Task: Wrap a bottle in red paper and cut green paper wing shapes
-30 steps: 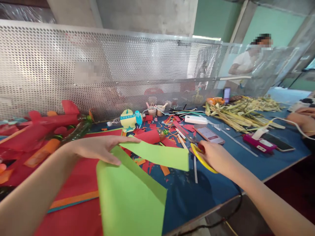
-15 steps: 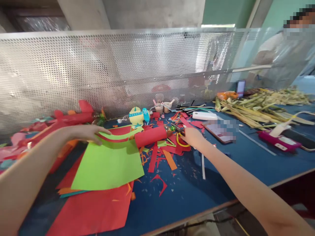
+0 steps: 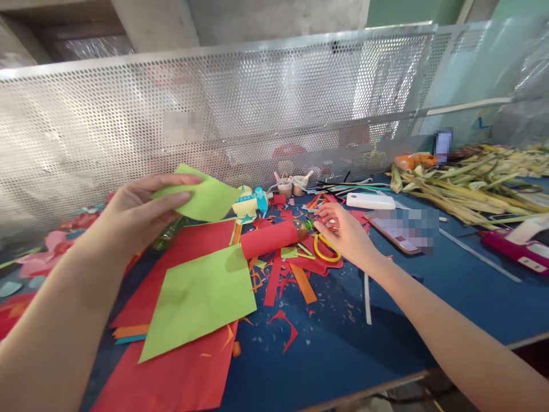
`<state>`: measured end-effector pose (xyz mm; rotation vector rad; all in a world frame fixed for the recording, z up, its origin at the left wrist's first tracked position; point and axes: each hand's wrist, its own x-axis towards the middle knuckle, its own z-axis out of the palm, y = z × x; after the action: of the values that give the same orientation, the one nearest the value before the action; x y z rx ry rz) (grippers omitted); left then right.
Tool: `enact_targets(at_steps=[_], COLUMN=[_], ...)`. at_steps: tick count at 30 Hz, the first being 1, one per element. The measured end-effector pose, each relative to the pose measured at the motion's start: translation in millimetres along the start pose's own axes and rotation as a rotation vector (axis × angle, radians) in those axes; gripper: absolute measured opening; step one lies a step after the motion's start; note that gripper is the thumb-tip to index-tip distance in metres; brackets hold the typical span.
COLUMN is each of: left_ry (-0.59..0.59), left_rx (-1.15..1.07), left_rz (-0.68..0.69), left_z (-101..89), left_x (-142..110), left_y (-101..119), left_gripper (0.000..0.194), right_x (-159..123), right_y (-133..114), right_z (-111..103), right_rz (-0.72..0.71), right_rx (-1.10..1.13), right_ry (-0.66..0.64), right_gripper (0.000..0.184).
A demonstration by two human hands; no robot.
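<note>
A small piece of green paper (image 3: pixel 210 197) is pinched between the thumb and fingers of my left hand (image 3: pixel 148 203), raised above the table. Below it lies a larger green sheet (image 3: pixel 201 297) on top of red sheets (image 3: pixel 171 372). My right hand (image 3: pixel 343 232) hovers with its fingers apart and nothing visible in them. Close to its fingertips is the green-capped neck of a plastic bottle wrapped in red paper (image 3: pixel 269 239), lying on its side. A yellow loop handle (image 3: pixel 318 252), apparently of scissors, lies just beside my right hand among paper scraps.
Red and orange paper offcuts (image 3: pixel 302 283) litter the blue table (image 3: pixel 343 355). A phone (image 3: pixel 392 232), a white device (image 3: pixel 370 201), a magenta glue gun (image 3: pixel 521 246) and dried stalks (image 3: pixel 463 183) are on the right. A perforated metal screen (image 3: pixel 257 114) stands behind.
My left hand has lifted the small green piece off the larger green sheet. My right hand's fingers have spread apart beside the yellow handle. The view has shifted slightly.
</note>
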<state>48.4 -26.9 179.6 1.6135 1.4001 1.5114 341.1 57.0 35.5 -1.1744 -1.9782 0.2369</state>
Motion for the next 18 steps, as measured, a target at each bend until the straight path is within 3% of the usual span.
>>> enact_targets(at_steps=[3,6,9,12,13,15,18], left_ry=[-0.289,-0.542,-0.571,-0.542,-0.54,-0.526,-0.5], left_rx=[-0.359,-0.465,-0.406,-0.162,-0.135,-0.097,-0.07], left_rz=[-0.014,-0.199,-0.375,-0.431,-0.442,-0.452,-0.473], left_z=[21.6,43.0,63.5,77.5,80.0,81.9,79.6], left_x=[-13,-15,-13,-15,-17,-25,-38], left_y=[0,-19,-52,-89,-99,-116,-133], left_gripper=[0.024,0.054,0.069,0.05,0.043,0.032,0.031], right_x=[-3,-5,-10,-22,-27,-38,-50], right_y=[-6,-7,-10,-20,-25,-36,-46], right_z=[3,7,10,10,10,12,18], right_rz=[-0.045,-0.048,-0.132,-0.299,-0.363,-0.489,-0.652], right_rx=[0.422,0.625,0.693,0.539,0.462,0.342,0.32], right_ry=[0.068,-0.029,-0.195,-0.251,-0.255,-0.312,-0.495], right_gripper=[0.021,0.011,0.024,0.053,0.052,0.03,0.01])
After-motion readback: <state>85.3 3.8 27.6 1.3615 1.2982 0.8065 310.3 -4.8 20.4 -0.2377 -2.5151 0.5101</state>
